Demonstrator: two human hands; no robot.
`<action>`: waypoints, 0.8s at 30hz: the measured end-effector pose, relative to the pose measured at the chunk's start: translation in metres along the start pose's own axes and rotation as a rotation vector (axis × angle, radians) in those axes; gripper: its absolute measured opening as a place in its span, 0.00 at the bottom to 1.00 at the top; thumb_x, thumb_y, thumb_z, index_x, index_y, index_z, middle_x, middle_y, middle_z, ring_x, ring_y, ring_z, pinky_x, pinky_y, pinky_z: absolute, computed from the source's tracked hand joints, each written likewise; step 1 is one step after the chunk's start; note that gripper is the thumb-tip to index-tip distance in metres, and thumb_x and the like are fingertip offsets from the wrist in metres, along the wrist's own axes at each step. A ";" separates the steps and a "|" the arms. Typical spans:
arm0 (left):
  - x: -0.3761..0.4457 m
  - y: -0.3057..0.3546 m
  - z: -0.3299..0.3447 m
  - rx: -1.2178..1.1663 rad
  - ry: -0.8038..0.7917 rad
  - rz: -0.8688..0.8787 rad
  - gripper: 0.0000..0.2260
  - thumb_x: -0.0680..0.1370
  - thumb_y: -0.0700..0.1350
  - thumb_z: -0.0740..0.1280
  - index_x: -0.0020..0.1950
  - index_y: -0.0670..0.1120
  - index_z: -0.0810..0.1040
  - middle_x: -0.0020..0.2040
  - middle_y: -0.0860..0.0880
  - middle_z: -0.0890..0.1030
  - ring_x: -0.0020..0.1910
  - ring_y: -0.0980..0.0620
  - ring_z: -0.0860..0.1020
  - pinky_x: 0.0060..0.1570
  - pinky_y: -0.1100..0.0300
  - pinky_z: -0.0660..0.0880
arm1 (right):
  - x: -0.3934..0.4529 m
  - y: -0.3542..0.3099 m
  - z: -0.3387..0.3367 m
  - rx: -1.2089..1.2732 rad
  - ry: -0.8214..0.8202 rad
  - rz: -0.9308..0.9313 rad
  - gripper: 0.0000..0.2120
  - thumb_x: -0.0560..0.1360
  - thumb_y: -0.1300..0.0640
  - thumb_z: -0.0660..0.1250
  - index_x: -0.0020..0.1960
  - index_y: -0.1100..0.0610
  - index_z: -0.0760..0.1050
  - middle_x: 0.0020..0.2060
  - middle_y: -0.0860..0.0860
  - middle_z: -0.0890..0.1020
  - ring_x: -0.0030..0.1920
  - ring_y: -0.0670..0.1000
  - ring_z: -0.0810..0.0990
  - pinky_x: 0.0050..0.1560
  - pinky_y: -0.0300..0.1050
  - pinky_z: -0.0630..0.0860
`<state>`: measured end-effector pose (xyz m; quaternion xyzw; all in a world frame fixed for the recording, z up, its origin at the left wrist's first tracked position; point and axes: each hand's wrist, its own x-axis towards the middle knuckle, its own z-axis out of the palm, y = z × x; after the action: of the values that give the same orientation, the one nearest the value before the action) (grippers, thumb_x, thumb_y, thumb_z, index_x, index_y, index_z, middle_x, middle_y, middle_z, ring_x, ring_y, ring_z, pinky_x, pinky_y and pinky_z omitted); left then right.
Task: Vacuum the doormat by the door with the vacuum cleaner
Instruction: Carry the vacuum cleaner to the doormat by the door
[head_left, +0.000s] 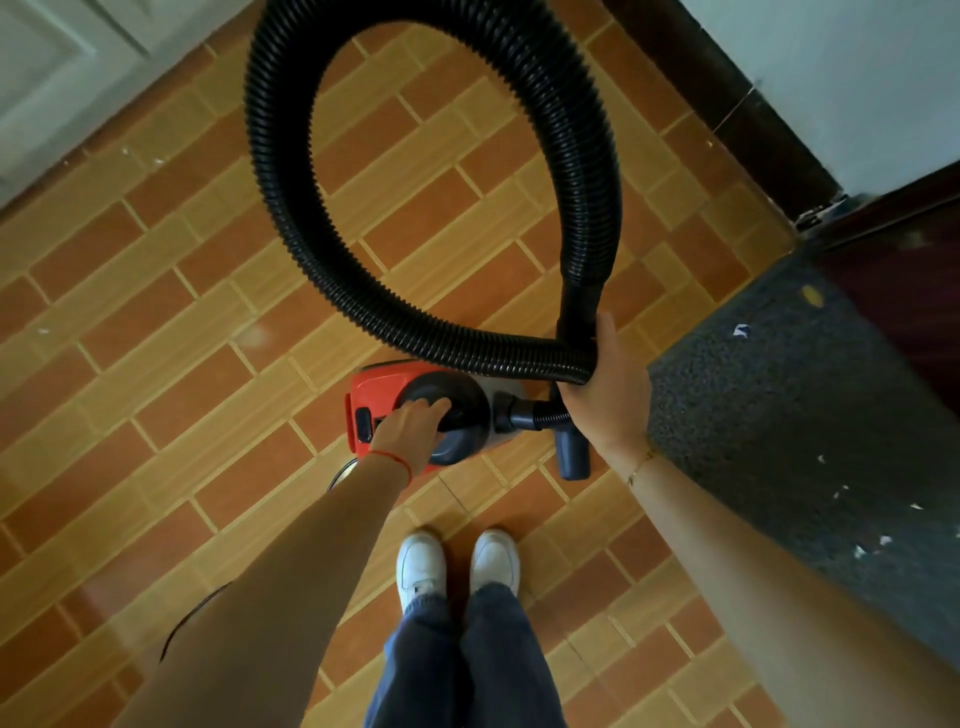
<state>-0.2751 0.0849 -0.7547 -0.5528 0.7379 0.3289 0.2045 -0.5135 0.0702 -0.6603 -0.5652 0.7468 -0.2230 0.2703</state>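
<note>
grey doormat (810, 415) right of vacuum (384, 395) | left hand (410, 423) grips handle | right hand (608, 395) grips hose (291, 208)

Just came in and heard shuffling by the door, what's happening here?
A person stands on the tiled floor gripping the red vacuum cleaner by its top handle with the left hand. The right hand holds the looped black hose. The grey doormat to their right, dotted with bits of litter, is not yet being vacuumed.

No readable text, brand, number or sign anywhere, not on the vacuum (415, 415) nor the doormat (810, 415).
</note>
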 end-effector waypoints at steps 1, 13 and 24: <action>0.001 -0.001 0.002 -0.007 0.001 -0.010 0.19 0.80 0.41 0.62 0.71 0.48 0.67 0.56 0.44 0.77 0.53 0.45 0.78 0.51 0.50 0.78 | 0.001 0.001 0.002 0.016 -0.001 -0.002 0.11 0.74 0.56 0.69 0.54 0.53 0.71 0.38 0.43 0.77 0.32 0.45 0.76 0.25 0.38 0.69; 0.006 0.009 0.016 -0.043 0.073 -0.015 0.19 0.79 0.40 0.63 0.70 0.45 0.66 0.56 0.44 0.76 0.52 0.46 0.78 0.51 0.54 0.78 | 0.005 0.008 0.021 0.241 -0.073 0.015 0.30 0.67 0.56 0.77 0.63 0.53 0.65 0.51 0.49 0.75 0.49 0.47 0.78 0.41 0.34 0.77; -0.028 -0.010 0.037 -0.332 0.259 -0.174 0.33 0.75 0.38 0.67 0.77 0.41 0.54 0.74 0.43 0.62 0.74 0.44 0.61 0.69 0.50 0.67 | 0.009 0.007 0.017 0.254 -0.295 0.020 0.48 0.57 0.45 0.82 0.68 0.48 0.58 0.60 0.47 0.67 0.60 0.44 0.68 0.53 0.28 0.68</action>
<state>-0.2596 0.1287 -0.7645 -0.6781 0.6432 0.3532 0.0421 -0.5091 0.0630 -0.6789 -0.5456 0.6705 -0.2276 0.4483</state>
